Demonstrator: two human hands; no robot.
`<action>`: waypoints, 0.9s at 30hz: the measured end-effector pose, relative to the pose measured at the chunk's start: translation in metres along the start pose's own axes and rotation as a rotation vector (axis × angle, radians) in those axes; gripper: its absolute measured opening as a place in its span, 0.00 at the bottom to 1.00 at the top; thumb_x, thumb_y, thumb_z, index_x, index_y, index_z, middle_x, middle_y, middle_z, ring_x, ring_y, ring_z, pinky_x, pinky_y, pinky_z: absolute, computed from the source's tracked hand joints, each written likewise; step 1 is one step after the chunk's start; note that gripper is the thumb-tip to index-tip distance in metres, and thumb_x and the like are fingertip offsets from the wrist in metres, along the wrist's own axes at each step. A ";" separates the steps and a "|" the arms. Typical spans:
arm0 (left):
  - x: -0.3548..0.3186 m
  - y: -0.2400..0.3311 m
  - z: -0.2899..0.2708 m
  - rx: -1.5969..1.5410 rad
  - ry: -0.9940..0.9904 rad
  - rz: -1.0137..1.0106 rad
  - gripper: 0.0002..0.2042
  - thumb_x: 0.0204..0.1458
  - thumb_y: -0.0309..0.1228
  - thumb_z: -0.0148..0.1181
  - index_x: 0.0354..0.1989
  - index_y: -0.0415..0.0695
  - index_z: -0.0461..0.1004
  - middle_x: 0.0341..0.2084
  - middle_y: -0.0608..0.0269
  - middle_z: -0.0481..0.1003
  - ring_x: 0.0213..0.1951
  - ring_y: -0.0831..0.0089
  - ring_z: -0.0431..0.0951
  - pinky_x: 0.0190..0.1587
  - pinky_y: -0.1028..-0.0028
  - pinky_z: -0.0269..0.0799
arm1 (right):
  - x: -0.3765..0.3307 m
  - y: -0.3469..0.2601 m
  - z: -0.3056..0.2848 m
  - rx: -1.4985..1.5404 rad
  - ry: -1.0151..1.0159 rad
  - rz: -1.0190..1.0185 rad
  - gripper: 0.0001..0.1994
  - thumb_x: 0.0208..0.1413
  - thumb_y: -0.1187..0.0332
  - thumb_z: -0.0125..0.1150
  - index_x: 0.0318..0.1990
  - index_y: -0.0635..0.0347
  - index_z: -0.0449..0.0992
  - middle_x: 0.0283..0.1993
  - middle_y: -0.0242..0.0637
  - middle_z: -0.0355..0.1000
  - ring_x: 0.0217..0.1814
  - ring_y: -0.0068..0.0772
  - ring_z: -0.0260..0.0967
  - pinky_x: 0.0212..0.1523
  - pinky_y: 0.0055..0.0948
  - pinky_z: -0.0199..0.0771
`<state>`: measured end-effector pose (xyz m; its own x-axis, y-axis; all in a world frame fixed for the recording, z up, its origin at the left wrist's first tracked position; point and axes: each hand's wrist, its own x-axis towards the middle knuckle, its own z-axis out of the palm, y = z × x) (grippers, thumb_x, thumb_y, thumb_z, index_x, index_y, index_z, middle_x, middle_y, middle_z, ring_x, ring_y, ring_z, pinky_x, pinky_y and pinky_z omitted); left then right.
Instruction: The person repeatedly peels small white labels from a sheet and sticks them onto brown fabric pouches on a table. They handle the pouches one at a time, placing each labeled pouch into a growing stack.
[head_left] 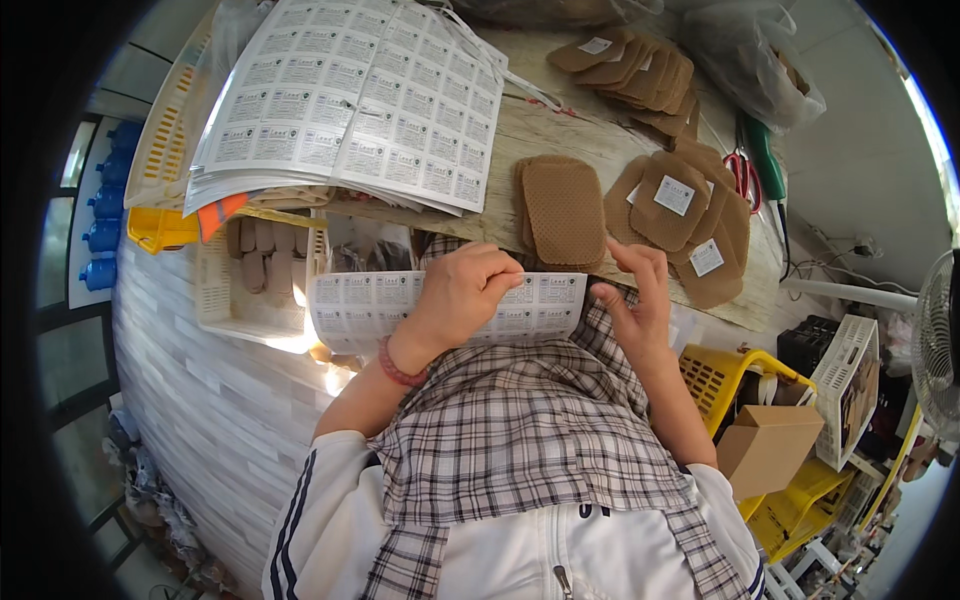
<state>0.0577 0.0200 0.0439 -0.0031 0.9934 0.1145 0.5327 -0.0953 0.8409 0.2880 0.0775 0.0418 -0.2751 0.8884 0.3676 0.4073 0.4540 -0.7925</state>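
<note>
A white sheet of printed labels (362, 292) hangs over my lap at the table's front edge. My left hand (465, 295) is closed on its upper edge, thumb and fingers pinched together. Beside the sheet's right end is my right hand (640, 300), thumb and index finger apart; I see nothing between them. Just beyond the hands stands a neat stack of brown, dotted pads (566, 212) with rounded corners. To its right lies a loose pile of similar brown pads (700, 215), some bearing a small white label (674, 195).
A thick stack of label sheets (350, 100) covers the table's left side. More brown pads (640, 75) fan out at the back. Red-handled scissors (742, 175) and a green-handled tool (764, 155) lie at right. Yellow crates (718, 372), a cardboard box (770, 447) and a fan (940, 340) stand lower right.
</note>
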 end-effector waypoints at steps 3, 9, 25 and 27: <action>0.004 0.004 0.000 -0.002 -0.012 -0.004 0.03 0.51 0.23 0.65 0.33 0.38 0.80 0.23 0.59 0.74 0.27 0.66 0.74 0.31 0.69 0.69 | -0.006 0.012 0.003 -0.022 -0.082 -0.018 0.12 0.46 0.73 0.73 0.41 0.57 0.83 0.36 0.34 0.72 0.40 0.37 0.69 0.41 0.32 0.70; 0.010 0.006 0.002 -0.001 -0.053 -0.015 0.04 0.52 0.25 0.65 0.34 0.39 0.81 0.25 0.59 0.76 0.27 0.65 0.76 0.32 0.69 0.69 | -0.002 0.018 0.002 -0.112 -0.073 -0.136 0.10 0.44 0.75 0.74 0.36 0.54 0.83 0.33 0.32 0.72 0.37 0.35 0.68 0.36 0.31 0.69; 0.027 -0.008 0.006 -0.145 -0.340 -0.450 0.07 0.53 0.28 0.65 0.34 0.36 0.81 0.27 0.58 0.80 0.28 0.72 0.77 0.33 0.72 0.71 | -0.022 0.026 0.000 -0.164 -0.094 -0.676 0.08 0.44 0.80 0.66 0.33 0.61 0.78 0.40 0.39 0.71 0.39 0.43 0.69 0.47 0.37 0.76; 0.027 -0.015 0.005 -0.153 -0.357 -0.464 0.07 0.53 0.28 0.65 0.34 0.36 0.81 0.27 0.58 0.80 0.28 0.69 0.78 0.33 0.70 0.71 | -0.026 0.017 -0.006 0.033 -0.065 -0.465 0.07 0.48 0.81 0.64 0.35 0.62 0.76 0.41 0.39 0.71 0.40 0.41 0.69 0.48 0.36 0.75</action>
<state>0.0545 0.0487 0.0319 0.0921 0.8907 -0.4451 0.4162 0.3716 0.8299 0.3069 0.0624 0.0219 -0.4758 0.5849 0.6569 0.2005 0.7993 -0.5665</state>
